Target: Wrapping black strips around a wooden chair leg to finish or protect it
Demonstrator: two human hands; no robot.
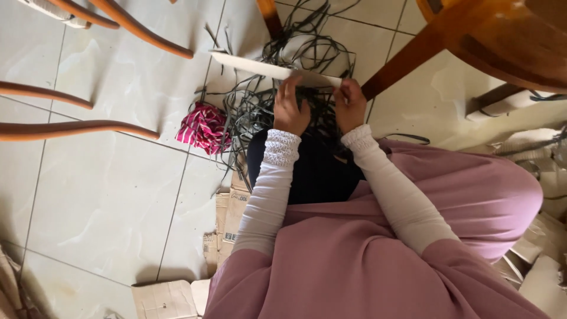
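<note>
strip (pixel 260 67): pale cream, plain
strands (pixel 254 112): dark grey-black, tangled
cloth (pixel 205 127): magenta with white stripes
sleeves (pixel 269 195): white, lace-patterned cuffs
garment (pixel 413 260): dusty pink, plain
lap cloth (pixel 313 171): dark navy
floor (pixel 106 195): glossy off-white tiles, grey grout lines
chair legs (pixel 77 127): orange-brown wood
cardboard (pixel 233 212): light tan

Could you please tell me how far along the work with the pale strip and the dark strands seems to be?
Done: many loose dark strands already lie tangled on the tiled floor. In hand: left hand and right hand both grip a long pale strip above that pile. Left: flattened cardboard lies untouched beside the lap.
</note>
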